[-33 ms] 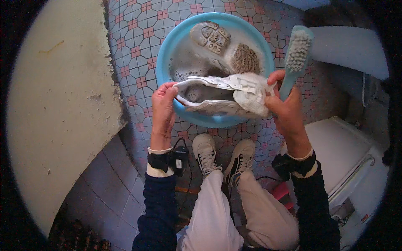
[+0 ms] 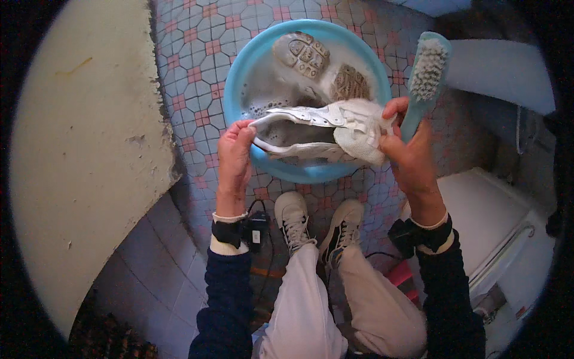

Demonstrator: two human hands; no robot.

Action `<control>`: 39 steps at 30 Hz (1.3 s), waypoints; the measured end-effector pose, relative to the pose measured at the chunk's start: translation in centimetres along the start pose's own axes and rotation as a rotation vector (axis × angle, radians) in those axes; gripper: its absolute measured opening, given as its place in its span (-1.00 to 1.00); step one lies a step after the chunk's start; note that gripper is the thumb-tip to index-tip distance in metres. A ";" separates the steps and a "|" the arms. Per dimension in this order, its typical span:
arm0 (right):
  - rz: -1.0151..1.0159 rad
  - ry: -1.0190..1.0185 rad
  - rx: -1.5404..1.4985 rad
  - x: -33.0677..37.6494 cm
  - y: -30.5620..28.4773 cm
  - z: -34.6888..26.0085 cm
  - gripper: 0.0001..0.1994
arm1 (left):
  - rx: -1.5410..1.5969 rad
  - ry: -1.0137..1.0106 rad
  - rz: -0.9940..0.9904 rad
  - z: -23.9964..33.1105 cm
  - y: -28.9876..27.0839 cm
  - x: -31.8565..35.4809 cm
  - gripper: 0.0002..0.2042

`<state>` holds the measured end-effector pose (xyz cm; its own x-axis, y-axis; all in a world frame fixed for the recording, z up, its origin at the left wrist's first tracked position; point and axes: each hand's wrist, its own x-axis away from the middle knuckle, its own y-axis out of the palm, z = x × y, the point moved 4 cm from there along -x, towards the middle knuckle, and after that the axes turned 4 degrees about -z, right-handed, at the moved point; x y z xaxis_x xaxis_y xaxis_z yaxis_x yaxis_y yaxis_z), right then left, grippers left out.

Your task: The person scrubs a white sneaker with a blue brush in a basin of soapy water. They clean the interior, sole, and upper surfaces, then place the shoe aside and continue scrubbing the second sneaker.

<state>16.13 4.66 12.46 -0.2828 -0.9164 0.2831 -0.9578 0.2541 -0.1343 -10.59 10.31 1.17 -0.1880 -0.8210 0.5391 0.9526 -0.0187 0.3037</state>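
A white shoe (image 2: 359,122), its opening facing up, is stretched sideways between my hands above a light blue basin (image 2: 232,78). My left hand (image 2: 235,155) is closed, pinching the rim at the shoe's left end. My right hand (image 2: 411,152) grips the shoe's right end and also holds a scrub brush (image 2: 429,69) with a pale teal back and white bristles, bristles toward me. Cloudy, foamy water fills the basin. In it lie two patterned shoe soles, a pale sole (image 2: 302,55) and a browner sole (image 2: 350,84), facing up; what is under the water is hidden.
My sneakers (image 2: 293,218) stand on the patterned tile floor (image 2: 197,36) just below the basin. On the left is a worn wall edge (image 2: 137,143) with peeling paint. A white box-like appliance (image 2: 478,215) is at the right, with a pink object (image 2: 403,278) near my leg.
The brush has risen slightly and shifted a little to the right with my right hand. My left hand keeps its pinch on the shoe, which has barely moved.
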 end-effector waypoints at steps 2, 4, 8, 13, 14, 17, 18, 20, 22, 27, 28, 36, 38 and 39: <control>-0.019 -0.077 0.016 -1.0 0.2 -1.6 -0.71 | 0.022 -0.022 -0.007 0.0 0.0 0.7 -0.86; -0.054 -0.160 0.043 -2.5 0.4 -2.9 -0.71 | -0.096 0.055 0.007 0.3 0.1 1.2 -0.86; -0.170 -0.218 0.056 -6.7 0.8 -3.8 -0.75 | -0.212 0.149 0.085 0.7 0.8 2.5 -0.86; -0.301 -0.036 0.166 -11.3 0.7 -1.6 -0.72 | -0.319 0.203 0.132 0.2 2.4 4.3 -0.84; -0.320 -0.047 0.106 -11.7 0.6 -1.2 -0.74 | -0.330 0.220 0.138 0.1 2.5 4.4 -0.83; -0.287 -0.033 -0.013 -12.3 -0.1 0.2 -0.76 | -0.319 0.254 0.116 -0.1 3.1 4.5 -0.79; -0.287 -0.021 0.001 -12.4 -0.3 0.6 -0.74 | -0.353 0.219 0.114 -0.2 3.2 4.4 -0.77; -0.292 0.001 -0.020 -12.3 -0.8 1.3 -0.71 | -0.366 0.191 0.089 -0.1 3.2 3.9 -0.72; -0.302 0.023 -0.091 -12.3 -1.4 1.8 -0.67 | -0.636 0.282 0.044 0.8 3.2 2.9 -0.63; -0.377 0.052 -0.033 -11.8 -2.4 2.1 -0.52 | -0.641 0.299 -0.122 1.4 2.8 -0.6 -0.47; -0.385 0.048 -0.025 -11.7 -2.5 2.1 -0.50 | -0.291 0.135 -0.265 0.5 3.2 -1.2 -0.37; -0.311 0.205 0.023 -11.2 -3.2 2.4 -0.58 | -0.813 0.102 -0.359 0.5 3.5 -3.8 -0.16; -0.297 0.323 0.024 -11.1 -3.4 2.5 -0.63 | -0.765 0.080 -0.341 0.2 3.6 -3.7 -0.16; -0.281 0.382 0.001 -11.1 -3.5 2.6 -0.65 | -0.737 0.075 -0.325 -0.1 3.6 -3.5 -0.15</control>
<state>22.70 13.13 7.28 -0.0118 -0.7705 0.6373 -0.9999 0.0126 -0.0033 -6.47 13.06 0.30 -0.4913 -0.7451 0.4511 0.7706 -0.6132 -0.1737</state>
